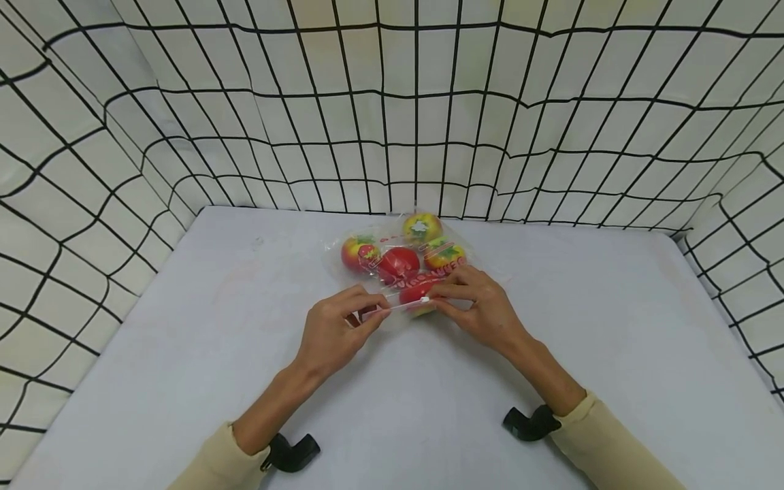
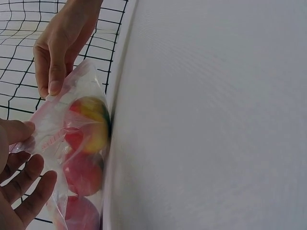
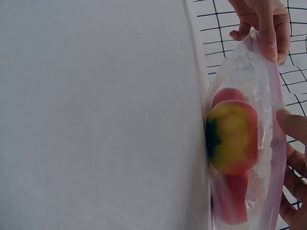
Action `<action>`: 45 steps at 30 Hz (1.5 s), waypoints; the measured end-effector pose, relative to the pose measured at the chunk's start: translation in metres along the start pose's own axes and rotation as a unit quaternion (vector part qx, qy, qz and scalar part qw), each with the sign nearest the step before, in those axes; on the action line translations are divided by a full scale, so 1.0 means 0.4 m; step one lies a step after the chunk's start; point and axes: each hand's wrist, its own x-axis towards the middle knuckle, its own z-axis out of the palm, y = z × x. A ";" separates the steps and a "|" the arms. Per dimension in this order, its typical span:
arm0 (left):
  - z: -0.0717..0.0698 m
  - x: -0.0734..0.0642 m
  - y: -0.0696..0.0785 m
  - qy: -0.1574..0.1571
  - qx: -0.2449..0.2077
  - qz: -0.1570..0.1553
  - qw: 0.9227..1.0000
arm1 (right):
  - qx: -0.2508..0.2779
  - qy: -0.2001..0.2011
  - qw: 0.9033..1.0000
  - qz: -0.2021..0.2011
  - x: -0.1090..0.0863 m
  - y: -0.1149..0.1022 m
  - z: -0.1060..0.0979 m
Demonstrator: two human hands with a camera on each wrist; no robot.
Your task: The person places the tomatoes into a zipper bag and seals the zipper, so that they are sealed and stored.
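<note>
A clear zip bag (image 1: 333, 257) with red print lies on the table, holding several red and yellow round fruits (image 1: 399, 264) with green tops. My left hand (image 1: 333, 328) pinches one end of the bag's pink zip strip (image 3: 275, 163) between thumb and fingers. On the strip sits a small white slider (image 3: 279, 106), which my right hand (image 1: 486, 309) pinches with thumb and index finger. Both hands are at the bag's near edge, close together. The right hand's lower fingers are partly hidden in the head view.
The bag rests on a white-covered table (image 1: 245, 299). Black netting (image 1: 416, 95) over pale walls surrounds the far and side edges. Dark wrist-camera pieces (image 1: 531, 423) jut out by both beige sleeves (image 1: 603, 442).
</note>
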 end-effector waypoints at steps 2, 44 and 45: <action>-0.001 -0.001 0.002 0.000 -0.002 -0.001 1.000 | -0.004 -0.003 1.000 0.004 -0.001 0.000 -0.002; -0.012 -0.011 -0.003 0.001 0.000 -0.009 1.000 | 0.002 -0.021 0.999 0.041 -0.009 0.027 -0.021; -0.012 -0.012 -0.004 0.001 0.001 -0.009 1.000 | 0.001 -0.021 0.999 0.044 -0.010 0.027 -0.021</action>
